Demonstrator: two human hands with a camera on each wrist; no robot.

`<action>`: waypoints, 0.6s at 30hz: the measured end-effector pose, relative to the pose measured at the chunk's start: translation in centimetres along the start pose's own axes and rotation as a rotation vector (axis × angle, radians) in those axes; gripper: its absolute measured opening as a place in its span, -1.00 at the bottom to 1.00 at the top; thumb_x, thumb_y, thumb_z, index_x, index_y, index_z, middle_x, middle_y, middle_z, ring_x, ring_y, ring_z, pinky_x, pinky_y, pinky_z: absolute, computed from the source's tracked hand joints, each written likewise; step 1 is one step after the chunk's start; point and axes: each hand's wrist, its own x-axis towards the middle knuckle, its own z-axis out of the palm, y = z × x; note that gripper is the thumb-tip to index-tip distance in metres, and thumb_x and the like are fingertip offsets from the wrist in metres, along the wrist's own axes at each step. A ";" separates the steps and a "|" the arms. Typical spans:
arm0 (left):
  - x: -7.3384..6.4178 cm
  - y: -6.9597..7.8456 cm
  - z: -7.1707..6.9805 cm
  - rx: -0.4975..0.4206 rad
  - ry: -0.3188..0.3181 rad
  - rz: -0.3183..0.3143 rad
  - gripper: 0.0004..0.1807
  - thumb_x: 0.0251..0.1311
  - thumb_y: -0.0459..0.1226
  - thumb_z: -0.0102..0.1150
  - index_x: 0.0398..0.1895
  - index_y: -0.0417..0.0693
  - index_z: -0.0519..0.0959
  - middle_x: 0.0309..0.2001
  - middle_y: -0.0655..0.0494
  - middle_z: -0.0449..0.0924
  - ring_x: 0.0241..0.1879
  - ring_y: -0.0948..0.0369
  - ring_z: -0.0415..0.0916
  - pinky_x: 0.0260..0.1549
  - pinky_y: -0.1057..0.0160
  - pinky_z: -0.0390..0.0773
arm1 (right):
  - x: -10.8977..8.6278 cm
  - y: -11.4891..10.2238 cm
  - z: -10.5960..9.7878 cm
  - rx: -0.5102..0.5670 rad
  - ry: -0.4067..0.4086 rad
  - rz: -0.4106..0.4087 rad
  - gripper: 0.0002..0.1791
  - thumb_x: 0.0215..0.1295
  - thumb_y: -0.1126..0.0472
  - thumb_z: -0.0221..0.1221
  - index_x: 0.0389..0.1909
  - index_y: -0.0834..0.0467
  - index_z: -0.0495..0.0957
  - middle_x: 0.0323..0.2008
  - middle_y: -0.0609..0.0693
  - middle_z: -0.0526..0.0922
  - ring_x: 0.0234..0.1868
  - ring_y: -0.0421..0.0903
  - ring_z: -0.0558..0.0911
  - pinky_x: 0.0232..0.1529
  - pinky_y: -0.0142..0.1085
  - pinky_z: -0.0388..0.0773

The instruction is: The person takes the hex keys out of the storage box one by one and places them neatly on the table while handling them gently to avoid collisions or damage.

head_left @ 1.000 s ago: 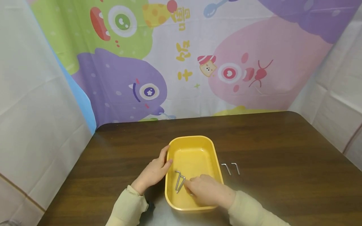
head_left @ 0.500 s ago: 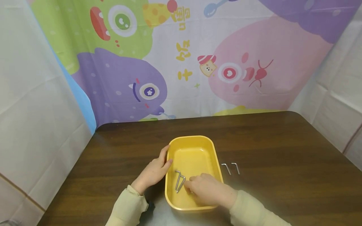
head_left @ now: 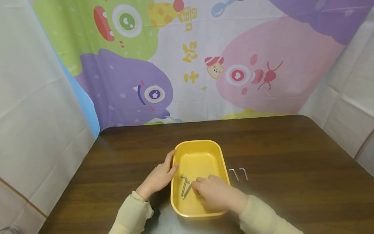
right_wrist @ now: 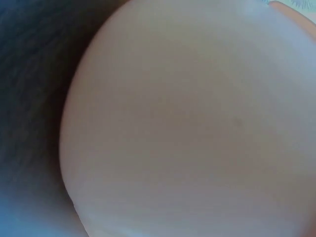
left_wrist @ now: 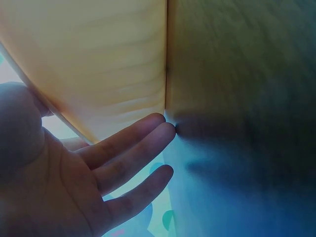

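A yellow plastic tray (head_left: 198, 214) stands on the table, two L-shaped hex keys lying crossed in its near left part. My left hand (head_left: 157, 178) holds the tray's left wall. Its thumb lies over the rim, and the fingers (left_wrist: 133, 148) rest along the outside. Inside the tray, my right hand (head_left: 214, 193) is bent low over the floor. Its fingertips are right at the upper end of the right-hand hex key (head_left: 187, 191), beside the left-hand hex key (head_left: 183, 187). The palm side is hidden, so I cannot tell whether the fingers grip anything.
Two more hex keys, a nearer one (head_left: 234, 174) and an outer one (head_left: 243, 174), lie on the dark wooden table (head_left: 292, 169) just right of the tray. A cartoon-printed cloth (head_left: 190, 104) hangs behind the table's far edge.
My right hand has shifted slightly up and to the right inside the tray, now covering the top bend of one hex key. The left hand and the tray stay in place.
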 end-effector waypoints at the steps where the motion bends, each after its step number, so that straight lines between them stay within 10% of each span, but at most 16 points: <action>1: 0.0 0.0 0.0 0.003 0.002 -0.001 -0.35 0.32 -0.11 -0.09 0.39 0.03 -0.08 -0.34 -0.05 0.59 -0.56 0.25 0.45 -0.46 0.22 0.43 | 0.0 0.1 -0.1 0.002 0.001 0.005 -0.77 -0.19 0.30 0.16 -0.59 -0.05 0.32 -0.59 -0.26 0.29 -0.63 -0.27 0.26 -0.49 -0.41 0.18; 18: 0.0 -0.1 -0.1 0.007 -0.006 -0.001 -0.35 0.33 -0.09 -0.12 0.40 0.05 -0.09 -0.32 -0.07 0.60 -0.55 0.25 0.45 -0.46 0.22 0.42 | -0.2 1.8 -2.5 0.040 0.183 0.058 -0.79 -0.16 0.29 0.08 -0.67 -0.05 0.25 -0.65 -0.27 0.21 -0.66 -0.26 0.21 -0.57 -0.43 0.16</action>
